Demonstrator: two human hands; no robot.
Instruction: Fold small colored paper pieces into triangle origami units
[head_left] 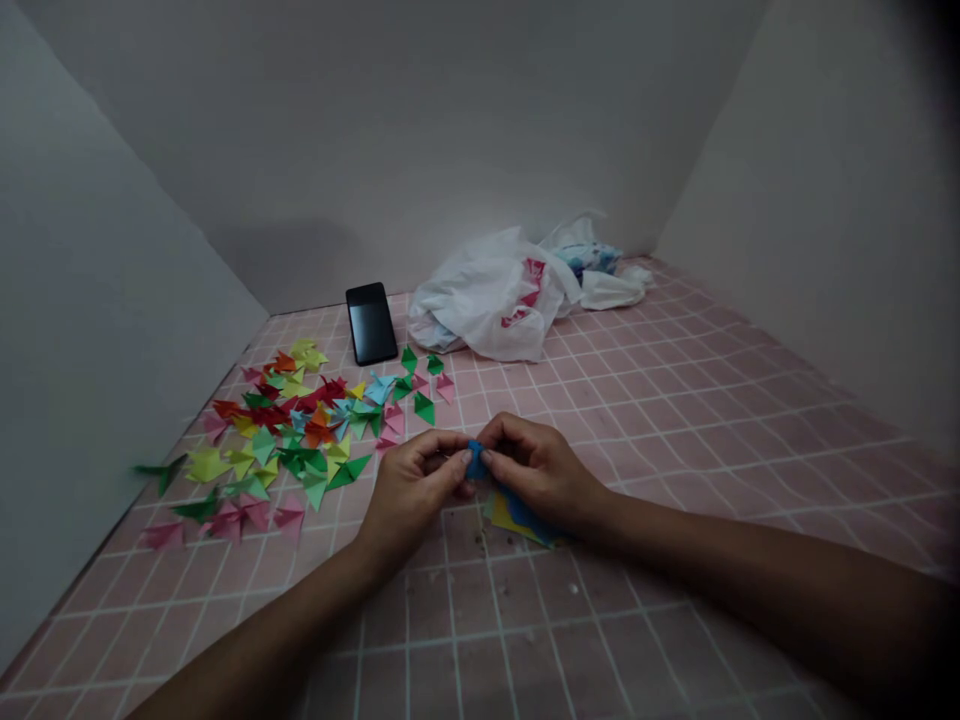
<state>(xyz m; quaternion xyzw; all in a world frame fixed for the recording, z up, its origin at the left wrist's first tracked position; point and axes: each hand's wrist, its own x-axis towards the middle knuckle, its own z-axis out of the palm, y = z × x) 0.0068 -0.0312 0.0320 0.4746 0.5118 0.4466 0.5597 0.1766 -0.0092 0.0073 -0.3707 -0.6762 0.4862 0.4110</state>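
Observation:
A small piece of folded blue paper [475, 461] is pinched between my two hands, just above the table. My left hand [415, 490] grips its left side between thumb and fingers. On the other side, my right hand [541, 474] holds it with thumb and forefinger. Its exact folded shape is too small to make out. Beneath my right hand lies a stack of paper sheets [517, 521], yellow and blue at its showing edge; my hand hides the rest. To the left spreads a crowd of folded paper cranes [304, 460] in red, green, yellow, pink, orange and light blue.
A dark phone [371, 324] lies behind the cranes. Crumpled white plastic bags [487, 295] with red print sit at the back, beside a smaller blue-and-white package [592, 258]. Pale walls close in the pink checked tablecloth [712, 420] at left, back and right.

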